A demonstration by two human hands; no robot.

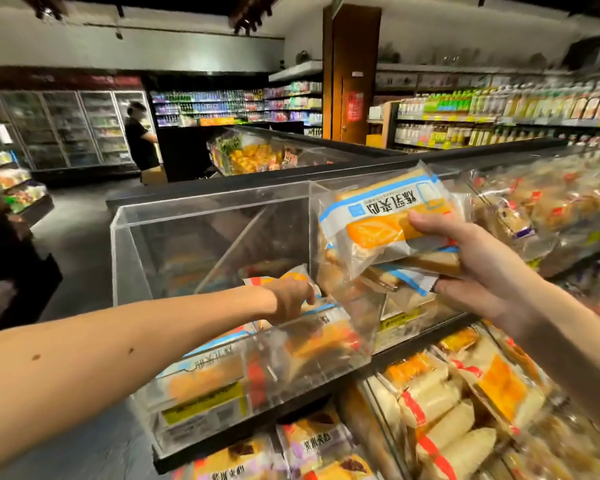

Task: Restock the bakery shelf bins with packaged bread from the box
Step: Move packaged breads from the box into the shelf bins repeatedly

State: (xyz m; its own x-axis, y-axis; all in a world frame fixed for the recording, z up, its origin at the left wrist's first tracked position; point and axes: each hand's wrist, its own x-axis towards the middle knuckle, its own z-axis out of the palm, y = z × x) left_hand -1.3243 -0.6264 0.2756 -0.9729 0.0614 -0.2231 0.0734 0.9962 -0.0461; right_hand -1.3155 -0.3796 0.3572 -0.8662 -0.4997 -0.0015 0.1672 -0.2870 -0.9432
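Orange-and-white bread packets (388, 233) are held stacked in the right grip (478, 268), thumb on top, at 3 o'clock of the clear acrylic bin (205, 244). The left grip (291, 296) is lowered into that bin onto a packet (321, 341); whether it is clasped cannot be told. More packaged bread (465, 393) is shelved at 5 o'clock.

Clear plastic, shiny film, dark matt shelving.

The bin (205, 230) is smooth, transparent hard plastic, glossy, with glare along its edges. The bread packets (385, 216) are wrapped in thin, shiny, crinkled plastic film with printed panels. The shelf edge (222, 436) under the bin looks matt black, perhaps painted metal. The pillar (350, 74) behind has a brown wood finish.
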